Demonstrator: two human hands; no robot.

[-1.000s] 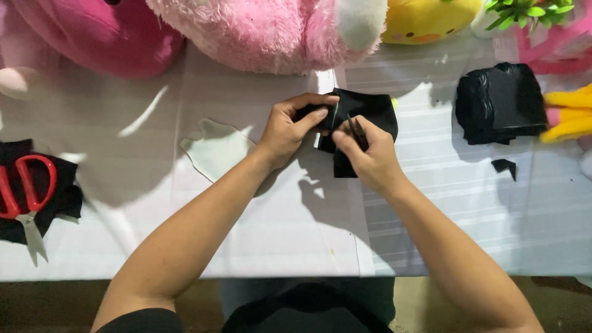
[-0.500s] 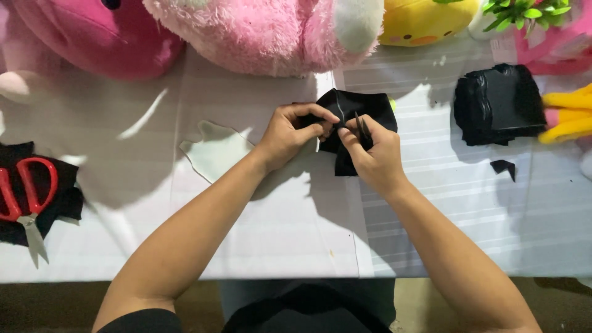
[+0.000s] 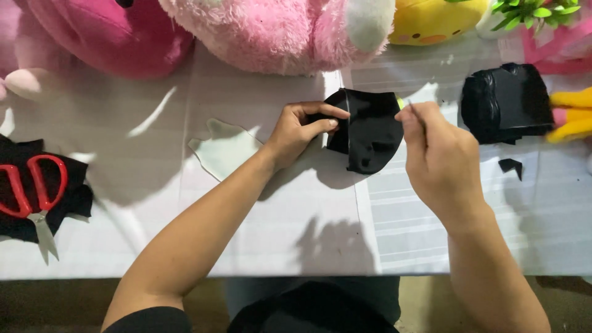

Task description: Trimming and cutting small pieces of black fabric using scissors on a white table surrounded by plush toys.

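- Bare table point(image 3: 308, 216) lies open in front of both hands, near the front edge
- Plush toys point(image 3: 271, 31) wall off the far edge
- Black stack point(image 3: 505, 102) and a small scrap point(image 3: 510, 165) stand right of the right hand point(image 3: 441, 157)
- Scissors point(image 3: 28, 191) on black cloth block the far left
- A pale cutout point(image 3: 225, 148) lies just beside the left hand point(image 3: 299, 129)

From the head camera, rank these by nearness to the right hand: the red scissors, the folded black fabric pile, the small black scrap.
Measured from the right hand:
1. Small black scrap, just to its right.
2. Folded black fabric pile, up and to the right.
3. Red scissors, far across at the table's left edge.
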